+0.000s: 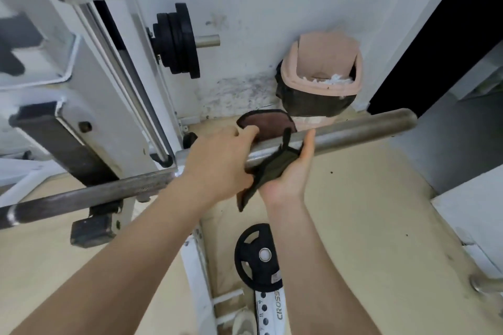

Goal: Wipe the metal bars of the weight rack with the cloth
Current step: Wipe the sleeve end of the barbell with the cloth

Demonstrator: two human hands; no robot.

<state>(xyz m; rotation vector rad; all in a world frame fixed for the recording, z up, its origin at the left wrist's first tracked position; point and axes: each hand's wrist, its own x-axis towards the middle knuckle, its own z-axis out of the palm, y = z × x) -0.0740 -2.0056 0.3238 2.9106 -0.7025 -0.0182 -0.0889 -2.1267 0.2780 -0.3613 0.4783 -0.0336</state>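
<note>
Now; bar (353, 130) runs left-right, free end right; left hand (217, 166) grips cloth (272, 171); right hand (288, 179) flat beneath

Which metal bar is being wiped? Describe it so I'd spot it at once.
Find the pink bin against the white wall. Just below it a thick grey bar runs rightward to a free end. Only this bar has the dark cloth round it, between the left hand and right hand.
</note>
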